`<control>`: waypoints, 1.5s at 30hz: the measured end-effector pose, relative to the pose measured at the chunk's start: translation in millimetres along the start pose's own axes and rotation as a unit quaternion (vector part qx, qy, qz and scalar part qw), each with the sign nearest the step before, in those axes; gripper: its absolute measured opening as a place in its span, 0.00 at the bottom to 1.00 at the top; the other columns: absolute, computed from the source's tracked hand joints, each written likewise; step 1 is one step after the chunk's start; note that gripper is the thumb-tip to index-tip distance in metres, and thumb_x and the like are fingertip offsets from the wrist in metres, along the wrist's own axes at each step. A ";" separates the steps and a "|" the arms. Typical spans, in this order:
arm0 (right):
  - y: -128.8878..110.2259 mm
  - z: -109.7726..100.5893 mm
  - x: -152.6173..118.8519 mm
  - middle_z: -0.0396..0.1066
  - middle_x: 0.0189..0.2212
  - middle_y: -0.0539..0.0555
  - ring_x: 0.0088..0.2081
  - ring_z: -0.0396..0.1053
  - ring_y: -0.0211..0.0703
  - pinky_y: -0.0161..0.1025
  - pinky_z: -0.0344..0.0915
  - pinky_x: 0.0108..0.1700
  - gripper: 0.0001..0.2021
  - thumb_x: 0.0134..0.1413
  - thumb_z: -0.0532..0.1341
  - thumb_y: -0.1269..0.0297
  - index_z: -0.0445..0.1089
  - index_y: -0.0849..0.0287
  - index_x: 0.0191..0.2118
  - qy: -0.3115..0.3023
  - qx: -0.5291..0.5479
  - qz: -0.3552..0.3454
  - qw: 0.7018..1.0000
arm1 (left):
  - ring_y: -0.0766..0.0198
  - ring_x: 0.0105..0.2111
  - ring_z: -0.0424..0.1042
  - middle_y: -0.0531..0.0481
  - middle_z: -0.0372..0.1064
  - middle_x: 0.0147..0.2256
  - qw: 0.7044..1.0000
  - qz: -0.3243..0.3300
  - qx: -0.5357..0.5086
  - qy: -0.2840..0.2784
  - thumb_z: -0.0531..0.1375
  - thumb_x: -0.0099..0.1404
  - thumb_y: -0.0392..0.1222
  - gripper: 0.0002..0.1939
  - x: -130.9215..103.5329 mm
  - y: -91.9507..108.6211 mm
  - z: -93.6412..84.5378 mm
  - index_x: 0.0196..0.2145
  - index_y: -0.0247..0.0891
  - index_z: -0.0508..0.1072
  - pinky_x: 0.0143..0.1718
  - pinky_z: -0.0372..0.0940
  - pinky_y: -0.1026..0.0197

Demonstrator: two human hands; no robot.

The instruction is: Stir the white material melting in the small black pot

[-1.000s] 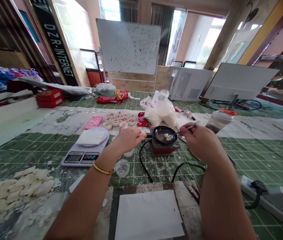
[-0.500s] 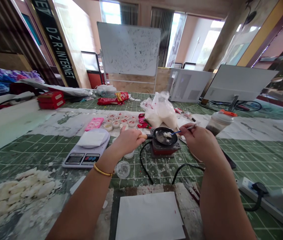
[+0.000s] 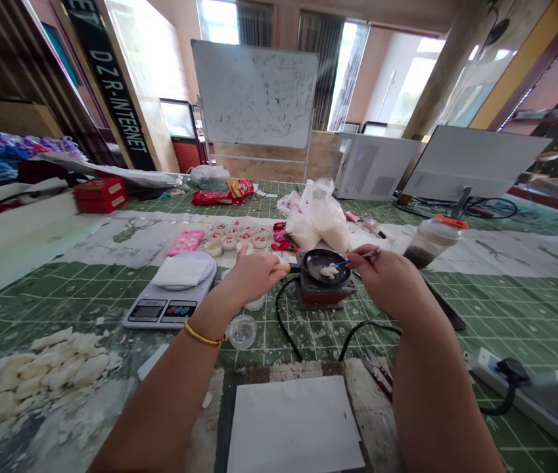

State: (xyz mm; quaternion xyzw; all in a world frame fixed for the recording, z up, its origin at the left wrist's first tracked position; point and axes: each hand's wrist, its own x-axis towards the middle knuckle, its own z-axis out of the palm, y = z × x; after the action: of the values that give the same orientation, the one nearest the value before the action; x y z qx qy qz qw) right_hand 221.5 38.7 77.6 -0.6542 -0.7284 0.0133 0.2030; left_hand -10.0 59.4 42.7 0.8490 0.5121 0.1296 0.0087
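My left hand point(image 3: 257, 268) is closed around the wooden handle point(image 3: 282, 268) of a small black frying pan point(image 3: 314, 261). The pan rests on a small red and grey hot plate point(image 3: 325, 299). White lumps point(image 3: 328, 270) lie in the middle of the pan. Between the fingers of my right hand point(image 3: 382, 270) is a thin blue stick point(image 3: 342, 263), its exact kind unclear, and its tip touches the lumps. Behind the pan stands a clear plastic bag point(image 3: 315, 217) of white material.
A kitchen scale point(image 3: 173, 295) and a pile of whitish chunks point(image 3: 42, 378) are at left. Several small filled cups point(image 3: 239, 236) stand behind my left hand. A shaker bottle point(image 3: 434, 240), a phone point(image 3: 446, 305) and a power strip point(image 3: 535, 394) lie right. White paper point(image 3: 296, 424) is in front.
My right hand has shifted slightly left and down with the blue stick. The white lumps have moved a little toward the near side of the pan. My left hand keeps its place.
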 end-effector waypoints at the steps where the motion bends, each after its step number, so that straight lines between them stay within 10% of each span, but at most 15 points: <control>1: -1.3 0.3 -0.3 0.74 0.32 0.54 0.36 0.69 0.45 0.36 0.55 0.34 0.16 0.58 0.48 0.57 0.71 0.56 0.35 0.001 0.002 -0.005 1.000 | 0.61 0.32 0.66 0.51 0.69 0.28 1.000 -0.001 0.001 -0.001 0.46 0.65 0.44 0.16 0.0 0.2 -0.2 0.25 0.37 0.66 0.49 0.52 0.43; 45: -4.5 2.3 0.6 0.74 0.30 0.55 0.35 0.69 0.45 0.36 0.55 0.35 0.16 0.59 0.47 0.58 0.71 0.57 0.34 -0.030 0.024 -0.023 0.999 | 0.62 0.31 0.66 0.52 0.69 0.28 1.000 0.011 -0.008 -0.005 0.45 0.66 0.42 0.16 -0.4 2.4 -3.1 0.27 0.39 0.68 0.48 0.53 0.46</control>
State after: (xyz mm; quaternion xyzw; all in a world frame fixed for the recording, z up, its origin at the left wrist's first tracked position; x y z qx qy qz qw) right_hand 216.5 39.2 76.9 -0.6317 -0.7485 0.0455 0.1966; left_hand -8.7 57.5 45.9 0.8554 0.5013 0.1296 0.0167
